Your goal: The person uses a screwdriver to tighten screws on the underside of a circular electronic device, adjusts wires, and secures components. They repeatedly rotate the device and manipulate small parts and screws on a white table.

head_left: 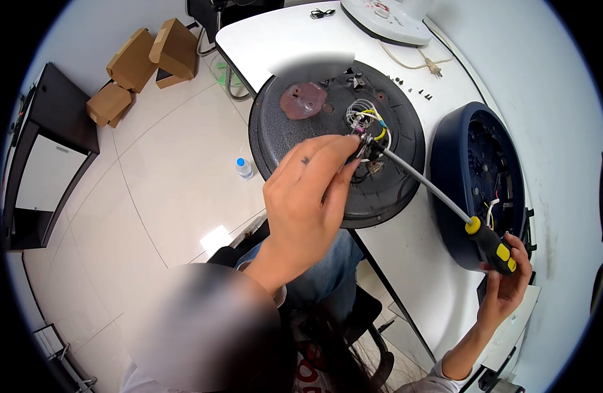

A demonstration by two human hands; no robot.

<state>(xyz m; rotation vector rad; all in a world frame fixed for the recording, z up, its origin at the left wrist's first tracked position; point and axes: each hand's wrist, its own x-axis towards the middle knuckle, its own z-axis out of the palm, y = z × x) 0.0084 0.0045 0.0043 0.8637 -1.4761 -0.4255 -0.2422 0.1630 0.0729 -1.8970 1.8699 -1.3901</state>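
A round, dark speckled metal pot or pan lies on the white table with its wired side up. Near its middle sit a coil of clear and white wires and a yellow-green wire. My left hand reaches over it, thumb and fingertips pinched at a small metal part; what exactly they grip is hidden. My right hand holds a screwdriver by its black and yellow handle. The long shaft slants to the upper left, and its tip meets the small part by my left fingertips.
A dark blue round housing with loose wires inside stands on its side at the right. Several small screws and a power plug lie beyond the pot. A white appliance base is at the back. Left on the floor are a bottle and cardboard boxes.
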